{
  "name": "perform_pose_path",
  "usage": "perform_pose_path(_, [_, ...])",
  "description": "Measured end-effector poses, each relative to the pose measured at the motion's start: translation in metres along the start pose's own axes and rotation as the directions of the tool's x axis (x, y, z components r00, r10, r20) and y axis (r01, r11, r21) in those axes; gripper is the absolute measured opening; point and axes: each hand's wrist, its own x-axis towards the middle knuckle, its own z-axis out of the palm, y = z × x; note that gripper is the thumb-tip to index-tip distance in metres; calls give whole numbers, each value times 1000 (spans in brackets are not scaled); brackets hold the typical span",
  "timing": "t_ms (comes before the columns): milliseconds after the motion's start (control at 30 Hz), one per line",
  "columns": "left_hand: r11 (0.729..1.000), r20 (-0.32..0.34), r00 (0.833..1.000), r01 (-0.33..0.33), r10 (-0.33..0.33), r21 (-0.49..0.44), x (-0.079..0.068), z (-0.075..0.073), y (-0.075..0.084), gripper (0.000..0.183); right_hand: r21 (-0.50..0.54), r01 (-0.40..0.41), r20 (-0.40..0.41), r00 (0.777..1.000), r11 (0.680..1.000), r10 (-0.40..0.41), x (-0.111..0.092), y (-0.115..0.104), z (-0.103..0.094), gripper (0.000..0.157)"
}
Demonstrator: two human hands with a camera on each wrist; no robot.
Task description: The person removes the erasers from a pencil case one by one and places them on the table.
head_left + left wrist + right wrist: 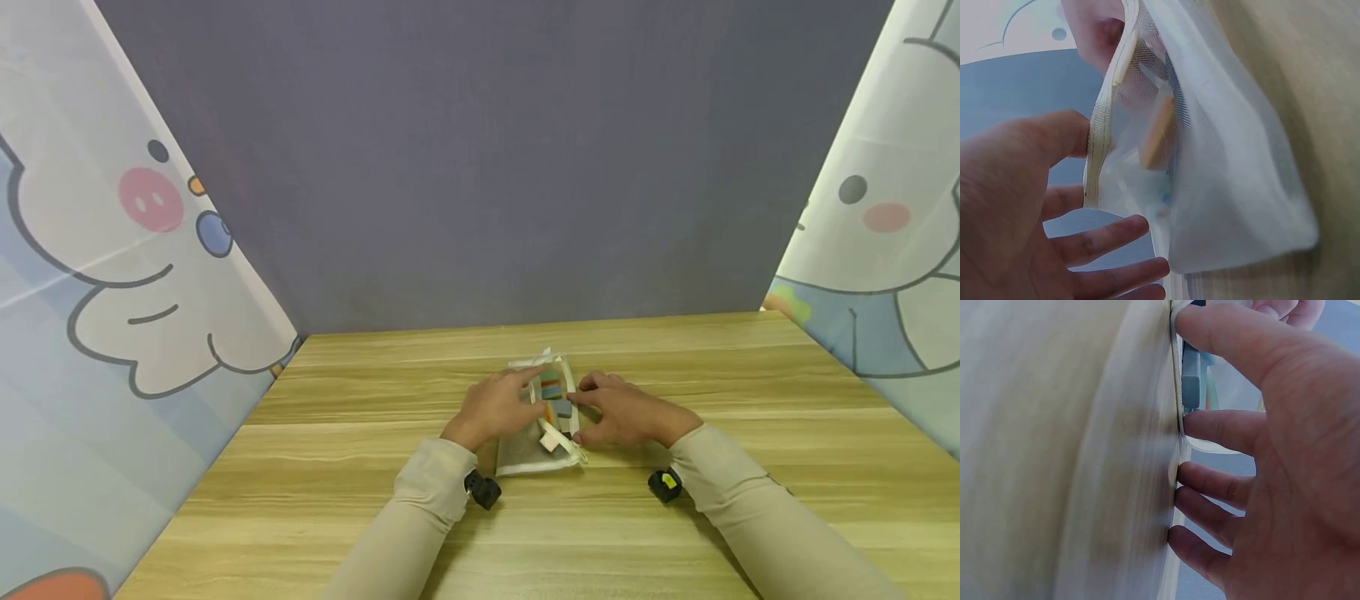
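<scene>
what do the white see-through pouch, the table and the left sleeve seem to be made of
White see-through pouch: probably synthetic mesh, matte; a fine grid shows in it. Light-brown streaked tabletop: wood or wood-look laminate, low sheen; grain-like bands run across it. Beige left sleeve: apparently soft cloth, matte; it bunches into folds.

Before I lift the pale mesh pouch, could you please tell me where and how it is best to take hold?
I would pinch the mesh pouch by the stitched band along its mouth, coming from the right: the mouth faces that side, and the band looks firmer than the thin mesh. Blocks show inside, so keeping the mouth raised should help.
</scene>
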Motion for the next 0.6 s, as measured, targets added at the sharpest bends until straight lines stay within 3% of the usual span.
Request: perform_pose_path(600, [1000,21,1000,2,-2,-11,-2,0,-7,64,-2,2,-14,1000,1000,-2,0,-1,0,72])
